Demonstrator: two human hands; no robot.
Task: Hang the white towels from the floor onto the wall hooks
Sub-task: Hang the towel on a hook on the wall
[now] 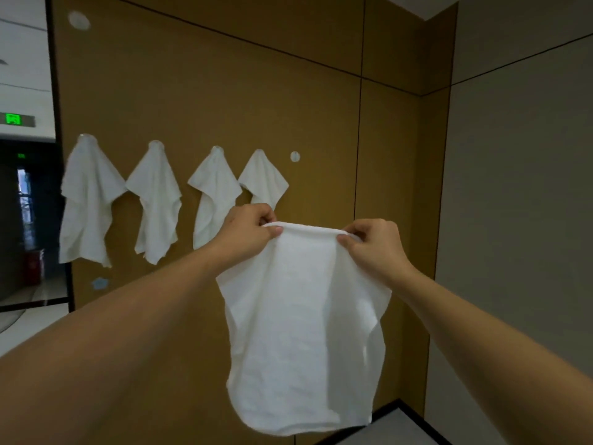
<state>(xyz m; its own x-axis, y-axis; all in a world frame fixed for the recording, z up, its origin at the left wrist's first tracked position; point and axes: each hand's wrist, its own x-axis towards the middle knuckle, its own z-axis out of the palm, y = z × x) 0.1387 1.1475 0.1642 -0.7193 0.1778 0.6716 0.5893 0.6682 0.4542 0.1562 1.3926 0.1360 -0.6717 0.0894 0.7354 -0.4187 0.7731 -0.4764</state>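
Arms are reaching forward and up from both lower corners, and we are holding a white towel (301, 322) in the air in front of the brown wall (208, 91). Our left hand (247, 231) is pinching the towel's top edge at its left end, thumb pressing against curled fingers. Our right hand (373, 244) is pinching the same edge at its right end in the same way, so the edge is stretching almost level between the two hands. The rest of the cloth is hanging freely below, clear of the floor.

Beyond our hands, four hung towels (154, 200) are draping from a row of hooks on the wall, each one gathered to a point at its hook. Just right of the fourth, a bare round hook (295, 156) is sitting on the panel, above the towel we are holding. Another round hook (79, 20) is showing high at upper left.
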